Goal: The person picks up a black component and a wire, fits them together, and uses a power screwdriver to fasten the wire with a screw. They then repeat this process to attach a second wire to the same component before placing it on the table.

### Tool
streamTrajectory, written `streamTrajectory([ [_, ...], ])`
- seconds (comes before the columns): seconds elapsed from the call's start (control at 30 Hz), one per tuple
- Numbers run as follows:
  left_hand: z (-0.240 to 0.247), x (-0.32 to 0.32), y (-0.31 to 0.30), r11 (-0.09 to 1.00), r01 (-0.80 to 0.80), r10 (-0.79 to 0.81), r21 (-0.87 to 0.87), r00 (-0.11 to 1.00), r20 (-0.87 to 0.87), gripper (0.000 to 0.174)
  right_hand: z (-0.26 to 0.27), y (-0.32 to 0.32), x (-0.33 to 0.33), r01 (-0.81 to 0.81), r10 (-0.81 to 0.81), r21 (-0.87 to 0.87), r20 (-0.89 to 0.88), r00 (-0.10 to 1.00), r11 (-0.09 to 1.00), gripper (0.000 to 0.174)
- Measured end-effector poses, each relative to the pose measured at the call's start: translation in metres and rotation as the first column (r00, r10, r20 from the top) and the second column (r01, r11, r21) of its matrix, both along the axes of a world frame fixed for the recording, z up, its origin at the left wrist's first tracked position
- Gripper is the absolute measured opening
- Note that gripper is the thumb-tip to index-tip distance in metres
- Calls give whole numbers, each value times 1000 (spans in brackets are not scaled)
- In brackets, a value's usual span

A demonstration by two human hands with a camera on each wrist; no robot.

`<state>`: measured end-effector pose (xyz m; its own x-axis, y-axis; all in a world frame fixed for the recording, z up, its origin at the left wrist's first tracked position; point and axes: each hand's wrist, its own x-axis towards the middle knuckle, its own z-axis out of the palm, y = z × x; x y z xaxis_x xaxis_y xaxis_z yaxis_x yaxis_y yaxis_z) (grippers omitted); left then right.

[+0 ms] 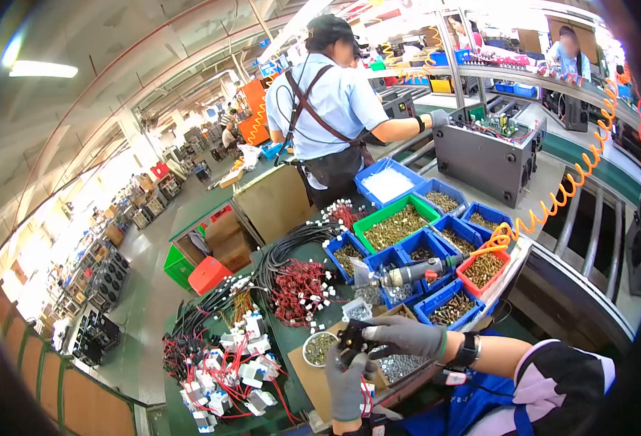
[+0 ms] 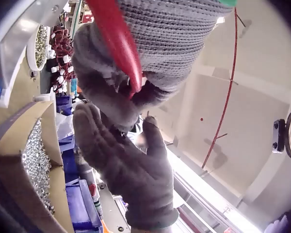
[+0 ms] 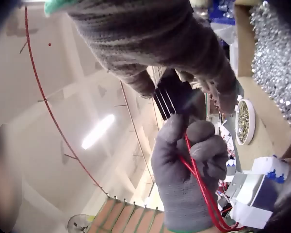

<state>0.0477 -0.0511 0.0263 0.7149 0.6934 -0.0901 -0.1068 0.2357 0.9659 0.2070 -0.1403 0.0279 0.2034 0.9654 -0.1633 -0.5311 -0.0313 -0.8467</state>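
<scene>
Both hands wear grey knitted gloves and meet at a small black ribbed part (image 3: 170, 94), which also shows in the head view (image 1: 352, 338). The left hand (image 1: 346, 385) grips it from below, thumb and fingers curled. Red wires (image 3: 198, 177) pass between those fingers and loop down toward a white block with blue marks (image 3: 257, 189). From the other side, the right hand (image 1: 407, 338) has its thumb and fingertips on the part. In the left wrist view, the left hand (image 2: 150, 43) and right hand (image 2: 131, 160) mostly hide it.
Under the hands stand a white bowl of small brass pieces (image 1: 307, 352) and a cardboard box of silvery hardware (image 2: 58, 170). Blue, green and red bins (image 1: 484, 285) of screws and a power screwdriver (image 1: 418, 272) lie beyond. Wire bundles (image 1: 298, 291) lie left. Another person (image 1: 342, 102) works behind.
</scene>
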Motion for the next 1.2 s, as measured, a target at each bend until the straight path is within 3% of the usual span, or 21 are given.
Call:
streamTrajectory([
  [0.03, 0, 1, 1, 998, -4, 6, 58, 1000, -23, 32, 0, 4, -5, -37, 38, 23, -10, 999, 999, 48],
  [0.13, -8, -1, 10, 984, -33, 42, 173, 998, -50, 36, 5, 10, -10, 74, -79, 40, 136, 988, 996, 40],
  [0.17, -7, -4, 11, 946, -79, 122, 315, 985, -119, 40, 8, 11, -9, 120, -122, 26, 200, 972, 992, 37],
  [0.23, -18, -14, 21, 869, -76, 215, 490, 948, -235, 41, 10, 13, -7, 209, -208, 8, 159, 965, 978, 35],
  [0.33, -7, -25, 25, 873, -5, 212, 487, 904, -371, 38, 19, 9, -4, 201, -196, -8, 189, 962, 980, 38],
  [0.43, -7, -29, 30, 991, -11, 44, 130, 967, -251, 34, 17, 10, -4, 184, -173, -17, 264, 949, 983, 39],
  [0.47, -4, -30, 32, 996, 10, 14, 89, 962, -272, 28, 19, 11, -5, 190, -175, -28, 271, 947, 981, 40],
  [0.67, 7, -34, 31, 987, -64, 68, -147, 997, 25, 28, 9, 14, 5, 210, -193, -37, 261, 946, 977, 41],
  [0.77, 14, -29, 24, 979, -184, 188, -85, 981, 40, 24, 8, 14, 4, 204, -190, -22, 284, 940, 979, 40],
  [0.87, 13, -20, 17, 920, -339, 348, 196, 937, -15, 22, 8, 14, 1, 174, -171, 12, 264, 949, 985, 40],
  [0.97, -4, -15, 18, 817, -302, 351, 491, 936, -8, 21, 8, 14, -2, 110, -114, 27, 222, 968, 994, 41],
  [1.07, 12, -21, 15, 990, -73, 85, 122, 991, -100, 22, 5, 16, -5, 78, -90, 57, 254, 963, 995, 41],
  [1.2, 9, -24, 18, 998, -21, 29, 61, 990, -135, 27, 10, 18, -10, 14, -53, 104, 379, 924, 994, 42],
])
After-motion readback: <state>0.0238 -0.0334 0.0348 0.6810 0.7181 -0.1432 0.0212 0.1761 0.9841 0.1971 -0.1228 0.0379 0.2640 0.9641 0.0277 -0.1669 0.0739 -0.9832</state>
